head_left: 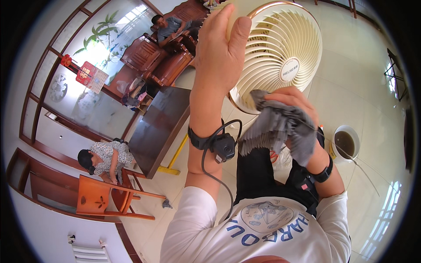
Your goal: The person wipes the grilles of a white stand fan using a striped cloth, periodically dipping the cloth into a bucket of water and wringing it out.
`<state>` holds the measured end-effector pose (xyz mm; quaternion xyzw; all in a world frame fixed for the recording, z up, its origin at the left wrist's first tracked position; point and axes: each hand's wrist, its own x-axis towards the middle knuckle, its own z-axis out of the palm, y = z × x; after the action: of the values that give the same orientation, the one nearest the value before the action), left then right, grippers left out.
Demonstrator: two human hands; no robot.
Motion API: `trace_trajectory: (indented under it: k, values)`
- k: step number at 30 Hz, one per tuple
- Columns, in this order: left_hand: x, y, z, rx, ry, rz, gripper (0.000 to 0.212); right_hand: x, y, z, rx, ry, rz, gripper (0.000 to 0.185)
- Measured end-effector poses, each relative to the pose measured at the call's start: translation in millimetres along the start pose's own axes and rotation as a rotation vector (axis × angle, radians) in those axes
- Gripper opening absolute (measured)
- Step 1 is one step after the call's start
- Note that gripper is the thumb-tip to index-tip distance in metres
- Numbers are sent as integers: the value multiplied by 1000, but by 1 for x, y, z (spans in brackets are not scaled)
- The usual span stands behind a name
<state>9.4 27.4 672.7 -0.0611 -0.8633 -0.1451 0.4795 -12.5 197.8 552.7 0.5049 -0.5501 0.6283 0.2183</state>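
A cream-white fan head (269, 62) with curved grille blades and a rose-gold rim stands tilted before me. In my right hand (296, 98) is a crumpled grey cloth (279, 125), blurred and hanging down, its upper end against the lower edge of the grille. My left hand (220, 49) is raised at the fan's left side, thumb apart from the fingers. It overlaps the fan in view, and whether it grips the rim is hidden. A round badge (289, 69) with the maker's name Meling sits at the grille's centre.
A bucket of murky brown water (344, 144) stands on the tiles to my right, near a thin cord (365, 167). On the left are a dark table (164, 115), an orange chair (95, 194) and a seated person (105, 159). Another person (172, 29) sits on wooden furniture farther back.
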Motion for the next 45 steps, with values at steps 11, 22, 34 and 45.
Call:
trace_trajectory:
  k: [11, 22, 34, 45]
  values:
    - [-3, 6, 5, -66, 67, 97, 57, 22, 4, -9, -176, 226, -19, 32]
    - [-3, 4, 5, -71, 107, 118, 50, 38, -5, 24, -144, -11, -192, 32]
    - [-1, 3, 4, -58, 78, 100, 52, 39, -8, 19, -272, 20, -304, 37]
    - [-2, 5, 5, 10, 62, 162, 54, 24, 16, -6, -158, 294, 26, 35]
